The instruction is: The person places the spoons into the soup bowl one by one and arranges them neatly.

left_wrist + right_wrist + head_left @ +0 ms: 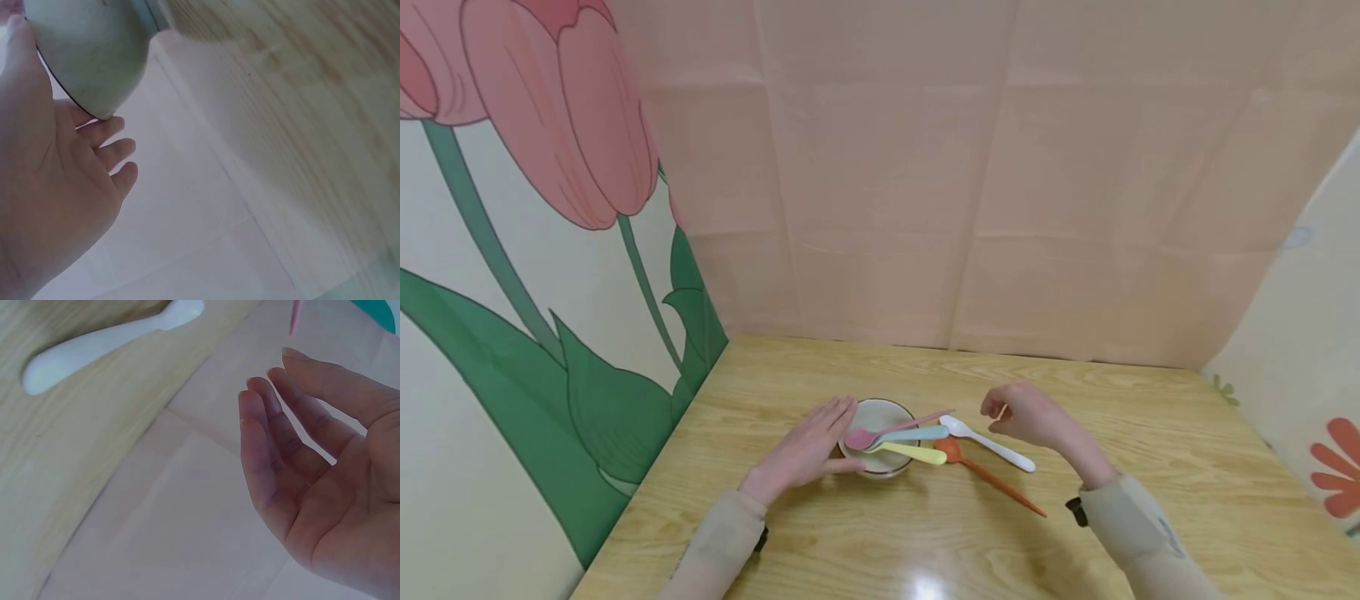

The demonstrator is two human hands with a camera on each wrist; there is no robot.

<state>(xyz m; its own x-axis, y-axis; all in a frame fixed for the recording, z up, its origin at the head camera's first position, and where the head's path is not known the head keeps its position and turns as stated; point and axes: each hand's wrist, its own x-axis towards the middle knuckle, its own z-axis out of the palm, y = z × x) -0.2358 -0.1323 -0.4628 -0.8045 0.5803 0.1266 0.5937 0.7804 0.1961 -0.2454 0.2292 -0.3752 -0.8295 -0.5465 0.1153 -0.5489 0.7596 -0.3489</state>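
Note:
A pale bowl (887,414) with a dark rim stands on the table. My left hand (808,443) holds its left side, thumb on the near side and fingers along the far side; the left wrist view shows the bowl (94,56) between them. Across the bowl lie a pink spoon (859,439), a light blue spoon (925,432) and a yellow spoon (917,452), handles to the right. Beside it on the table are a white spoon (1000,451) and an orange spoon (1000,484). Above the white spoon's right side hovers my right hand (1028,412), fingers loosely bent around nothing.
The wooden table (1150,467) runs back to a plain pinkish backdrop (880,208). A flower-printed panel (535,250) borders the left side, and another printed panel (1300,375) stands at the right.

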